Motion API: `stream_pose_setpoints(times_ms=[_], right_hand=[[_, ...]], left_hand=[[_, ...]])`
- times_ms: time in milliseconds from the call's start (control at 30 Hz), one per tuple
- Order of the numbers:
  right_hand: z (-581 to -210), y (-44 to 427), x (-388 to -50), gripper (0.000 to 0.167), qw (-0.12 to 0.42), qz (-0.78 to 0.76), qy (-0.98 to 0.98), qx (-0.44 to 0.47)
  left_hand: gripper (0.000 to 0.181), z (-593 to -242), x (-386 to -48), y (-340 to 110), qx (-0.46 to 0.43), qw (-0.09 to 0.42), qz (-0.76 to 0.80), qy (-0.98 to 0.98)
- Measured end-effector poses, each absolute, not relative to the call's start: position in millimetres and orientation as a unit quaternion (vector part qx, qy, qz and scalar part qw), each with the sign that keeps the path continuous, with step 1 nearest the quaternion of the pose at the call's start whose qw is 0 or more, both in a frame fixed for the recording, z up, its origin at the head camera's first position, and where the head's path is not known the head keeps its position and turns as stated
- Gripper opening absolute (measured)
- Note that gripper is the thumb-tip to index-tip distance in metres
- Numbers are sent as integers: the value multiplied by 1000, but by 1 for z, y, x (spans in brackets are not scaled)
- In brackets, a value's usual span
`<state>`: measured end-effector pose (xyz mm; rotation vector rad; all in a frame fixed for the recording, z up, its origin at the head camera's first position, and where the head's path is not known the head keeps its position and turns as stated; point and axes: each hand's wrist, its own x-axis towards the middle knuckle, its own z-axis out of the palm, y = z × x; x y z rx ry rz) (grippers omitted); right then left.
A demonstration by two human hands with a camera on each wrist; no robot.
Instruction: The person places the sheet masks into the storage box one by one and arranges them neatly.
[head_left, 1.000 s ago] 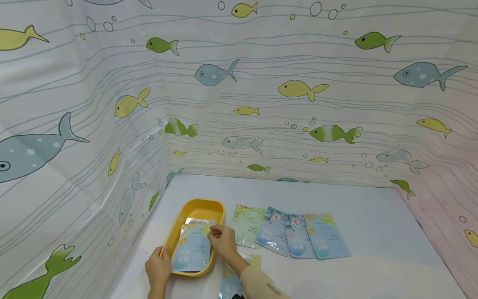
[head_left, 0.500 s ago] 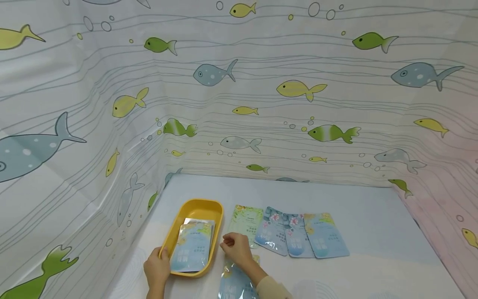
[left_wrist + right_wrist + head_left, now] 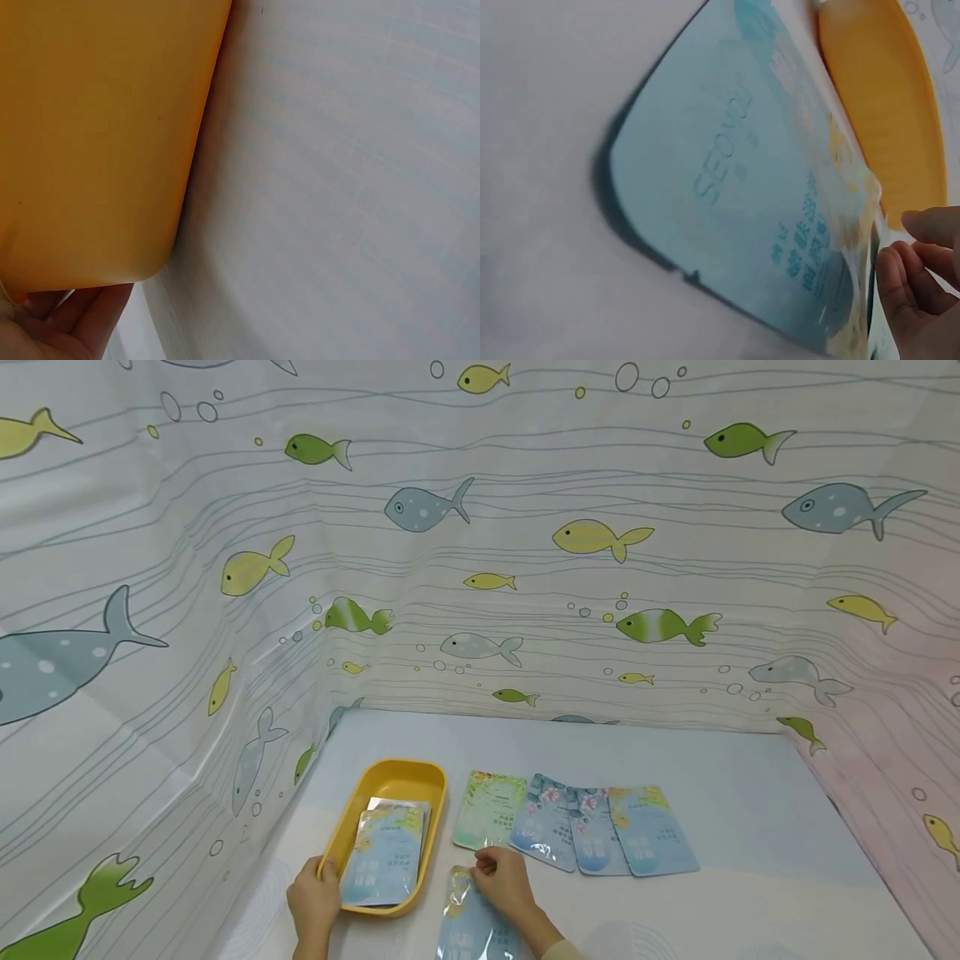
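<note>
Rising all around, the fish sheet [image 3: 540, 589] is walling in the desk [image 3: 765, 827]! On the left, the tray [image 3: 405, 765] is holding a small stack of packets [image 3: 384, 860]. The near packet [image 3: 474, 922] is lying at the front of the desk, just right of the tray, its lower end running out of the head view! Farther back, the green packet [image 3: 489, 812] is resting beside two flowered packets [image 3: 546, 827] and a light blue packet [image 3: 652, 839], those three overlapping. Now the hands: the left hand [image 3: 313, 897] is gripping the tray's near-left rim, while the right hand [image 3: 504, 881] is bending its fingers narrow at the near packet's top corner; whether they're pinching it, I cannot tell!
</note>
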<state>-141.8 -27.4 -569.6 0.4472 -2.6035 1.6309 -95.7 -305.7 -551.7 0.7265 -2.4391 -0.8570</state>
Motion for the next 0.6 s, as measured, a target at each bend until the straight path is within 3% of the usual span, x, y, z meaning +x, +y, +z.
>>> stream_pose_setpoints(times_ms=[600], right_hand=[[-589,1,-129,16,26,553,-825,115]], left_hand=[[23,-550,-96,-304,263,230,-308,-885]])
